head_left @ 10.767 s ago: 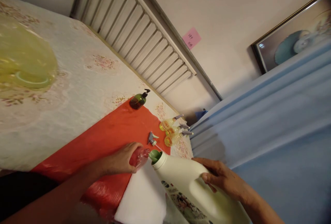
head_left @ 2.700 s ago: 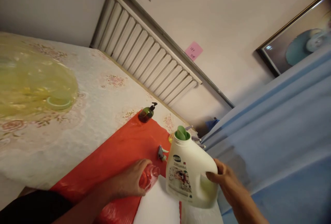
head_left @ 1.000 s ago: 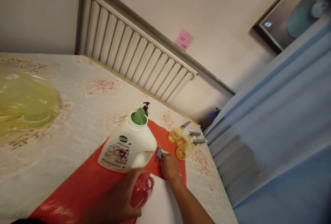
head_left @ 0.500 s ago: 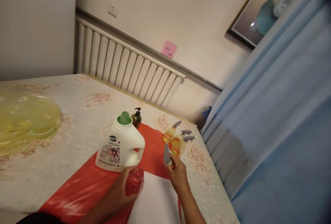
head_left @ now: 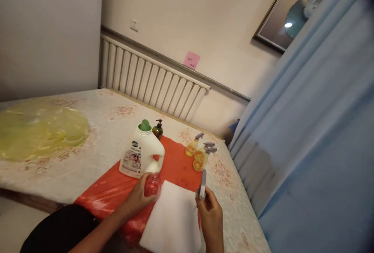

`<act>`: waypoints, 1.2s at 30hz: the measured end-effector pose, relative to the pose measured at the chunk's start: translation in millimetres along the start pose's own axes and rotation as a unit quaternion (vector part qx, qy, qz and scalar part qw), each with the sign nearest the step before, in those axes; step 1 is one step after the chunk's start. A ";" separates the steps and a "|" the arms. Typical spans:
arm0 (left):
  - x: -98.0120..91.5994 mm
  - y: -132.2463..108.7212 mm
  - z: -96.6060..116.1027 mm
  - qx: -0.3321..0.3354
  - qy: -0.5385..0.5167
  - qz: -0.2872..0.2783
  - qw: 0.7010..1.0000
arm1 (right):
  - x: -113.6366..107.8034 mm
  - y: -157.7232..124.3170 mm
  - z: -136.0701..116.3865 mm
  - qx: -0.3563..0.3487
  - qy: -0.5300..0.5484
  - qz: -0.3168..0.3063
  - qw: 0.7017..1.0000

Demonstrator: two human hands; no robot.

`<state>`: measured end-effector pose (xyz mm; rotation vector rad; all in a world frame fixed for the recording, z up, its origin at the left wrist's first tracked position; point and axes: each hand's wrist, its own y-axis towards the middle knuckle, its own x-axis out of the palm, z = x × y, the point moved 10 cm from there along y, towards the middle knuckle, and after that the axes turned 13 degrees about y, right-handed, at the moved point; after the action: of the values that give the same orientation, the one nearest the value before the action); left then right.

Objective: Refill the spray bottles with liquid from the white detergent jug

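My left hand (head_left: 139, 195) is wrapped round a small red see-through bottle (head_left: 152, 186) with an uncapped neck, just in front of a large white jug (head_left: 141, 152). In my right hand (head_left: 209, 206) a grey spray head (head_left: 203, 185) is pinched upright between the fingers. White paper (head_left: 174, 218) lies below and between my hands, on a red plastic sheet (head_left: 179, 162). Beyond my right hand stand several bottles of yellow-orange liquid with grey spray heads, one of them a spray bottle (head_left: 191, 148) at the back.
A dark pump bottle (head_left: 157, 130) stands behind the jug. Yellow plastic (head_left: 43, 128) spreads over the left of the flowered tabletop (head_left: 108, 134). A radiator (head_left: 152, 79) runs along the wall, and a blue curtain (head_left: 304, 128) hangs at the right.
The view has shifted, showing more of the front edge. My right hand has moved right and down with the spray head, away from the yellow-orange bottles. My left hand still holds the red bottle.
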<state>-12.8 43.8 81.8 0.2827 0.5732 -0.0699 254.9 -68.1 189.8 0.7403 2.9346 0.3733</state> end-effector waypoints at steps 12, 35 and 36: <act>-23.3 -10.7 -6.0 -0.032 0.048 0.053 0.997 | 21.0 -11.2 5.4 0.020 0.039 -0.043 0.998; -9.4 -30.8 -9.8 -0.015 0.020 0.068 0.997 | 135.3 18.5 -71.7 -0.016 0.208 -0.173 0.963; -8.5 -30.7 -11.0 -0.014 0.025 0.071 0.997 | 140.8 18.4 -69.9 -0.015 0.206 -0.178 0.962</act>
<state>-30.1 17.4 70.1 0.2977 0.6023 0.0825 129.3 0.0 257.9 0.1229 3.3437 0.5954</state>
